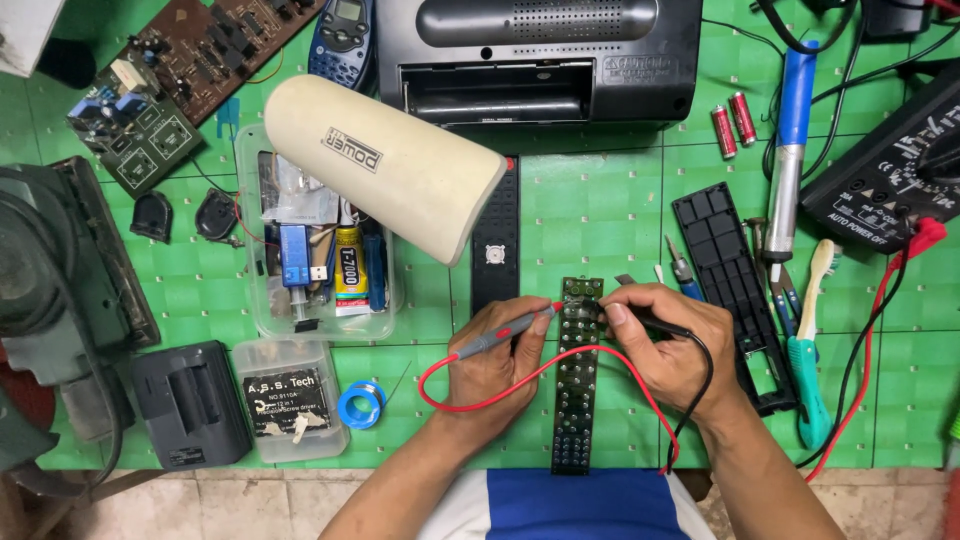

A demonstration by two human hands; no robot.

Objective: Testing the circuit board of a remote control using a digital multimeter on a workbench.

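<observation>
A long narrow circuit board (576,380) lies lengthwise on the green mat (590,210), between both hands. The red probe (505,332) is pinched in the left hand (497,365), fingers closed around its shaft, tip at the board's upper left edge. The black probe (650,322) is pinched likewise in the right hand (668,345), its tip at the upper right edge.

Judged best practice: tips kept steady on separate pads, wrists rested on the mat, leads kept clear of the board.

The black tip is hidden under the right fingers; exact pads touched cannot be made out. The meter (890,170) is cut off at the right edge, its reading unseen.
</observation>
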